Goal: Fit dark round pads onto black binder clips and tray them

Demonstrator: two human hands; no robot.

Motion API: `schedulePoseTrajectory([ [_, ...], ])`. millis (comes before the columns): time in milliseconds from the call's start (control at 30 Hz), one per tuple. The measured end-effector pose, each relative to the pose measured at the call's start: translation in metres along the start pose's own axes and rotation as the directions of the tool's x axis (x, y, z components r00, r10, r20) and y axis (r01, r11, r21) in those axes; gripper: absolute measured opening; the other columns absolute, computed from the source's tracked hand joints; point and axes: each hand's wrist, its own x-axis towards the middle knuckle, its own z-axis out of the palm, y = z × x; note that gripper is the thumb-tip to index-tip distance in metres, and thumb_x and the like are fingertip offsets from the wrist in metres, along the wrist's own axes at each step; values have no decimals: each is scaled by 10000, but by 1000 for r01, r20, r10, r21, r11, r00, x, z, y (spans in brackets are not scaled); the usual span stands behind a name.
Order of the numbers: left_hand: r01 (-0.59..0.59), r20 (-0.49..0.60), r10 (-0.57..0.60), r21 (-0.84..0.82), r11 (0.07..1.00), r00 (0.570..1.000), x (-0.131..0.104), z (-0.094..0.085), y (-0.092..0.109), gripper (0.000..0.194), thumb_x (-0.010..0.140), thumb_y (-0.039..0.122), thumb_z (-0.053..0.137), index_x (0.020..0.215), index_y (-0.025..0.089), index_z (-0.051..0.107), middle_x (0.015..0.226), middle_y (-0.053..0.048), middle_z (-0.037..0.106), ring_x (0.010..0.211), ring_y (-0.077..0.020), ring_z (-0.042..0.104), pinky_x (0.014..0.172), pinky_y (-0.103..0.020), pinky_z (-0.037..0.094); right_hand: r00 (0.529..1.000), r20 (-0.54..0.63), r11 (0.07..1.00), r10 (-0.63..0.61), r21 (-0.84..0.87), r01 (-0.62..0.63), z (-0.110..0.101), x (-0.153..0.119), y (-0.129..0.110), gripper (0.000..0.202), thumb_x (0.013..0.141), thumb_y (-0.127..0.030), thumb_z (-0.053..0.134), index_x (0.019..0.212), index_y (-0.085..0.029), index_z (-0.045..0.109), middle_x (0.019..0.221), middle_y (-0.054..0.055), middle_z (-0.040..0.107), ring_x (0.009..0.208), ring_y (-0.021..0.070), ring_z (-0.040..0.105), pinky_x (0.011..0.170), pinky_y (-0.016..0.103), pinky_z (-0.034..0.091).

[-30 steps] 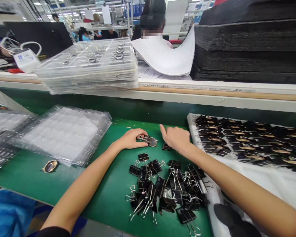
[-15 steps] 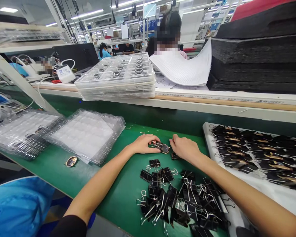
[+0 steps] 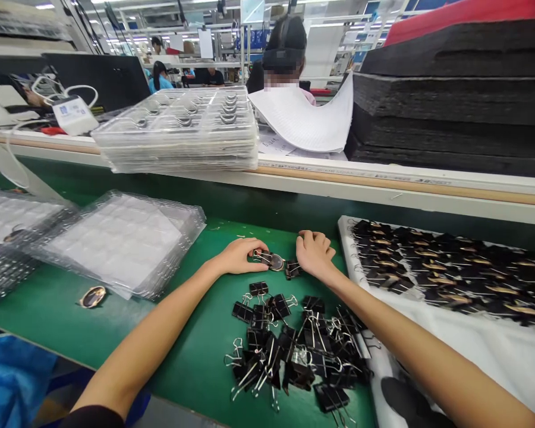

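Observation:
My left hand (image 3: 245,255) is closed on a black binder clip (image 3: 263,257) with wire handles. That clip is clamped on the edge of a round, dark-faced part (image 3: 276,261) with a gold-coloured rim, like a watch case. Just to the right, my right hand (image 3: 314,254) has its fingers curled at a second binder clip (image 3: 293,270); the hand hides the clip's handles. Below both hands lies a heap of black binder clips (image 3: 289,351) with silver handles. Another gold-rimmed round part (image 3: 93,296) rests on the green table at the left.
A white-lined tray (image 3: 345,238) on the right carries rows of clipped parts. Clear plastic trays (image 3: 178,255) are stacked at left. A shelf (image 3: 312,169) crosses behind, bearing more clear trays (image 3: 182,148) and black foam sheets (image 3: 450,101). A person (image 3: 285,53) sits beyond it.
The camera view has shifted to the right, so everything appears farther left. My right hand has turned slightly, showing more of its curled fingers. The left hand keeps its hold.

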Motion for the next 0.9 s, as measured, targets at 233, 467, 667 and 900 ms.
schedulePoseTrajectory([
  [233,18,20,-19,25,1000,1000,-2,2,4,392,863,481,743,1159,238,658,1102,-37,701,1018,-233,644,861,-335,418,999,-37,992,17,-126,-21,8,3,14,511,971,-266,352,1459,-158,460,1501,223,386,1422,372,317,1109,589,308],
  [467,112,6,-112,-51,992,994,-8,8,16,402,876,489,742,1185,245,662,1153,-33,701,1028,-237,643,946,-369,368,997,-70,971,-44,-238,26,5,-1,16,568,941,-217,385,1499,-118,420,1516,232,379,1413,380,301,1110,568,302],
  [667,132,-11,-132,-18,991,991,-3,14,24,384,856,449,771,1155,232,667,1118,-37,709,1068,-257,637,916,-361,346,998,-64,976,-29,-219,14,3,-3,16,563,935,-210,378,1487,-112,423,1504,232,380,1403,376,298,1111,571,297],
  [900,142,-16,-143,-48,989,990,-2,17,26,386,855,466,757,1151,235,666,1098,-23,712,1029,-242,639,942,-376,335,993,-108,981,-49,-192,28,5,-3,18,506,930,-194,396,1426,-120,462,1468,238,413,1369,378,321,1089,587,315],
])
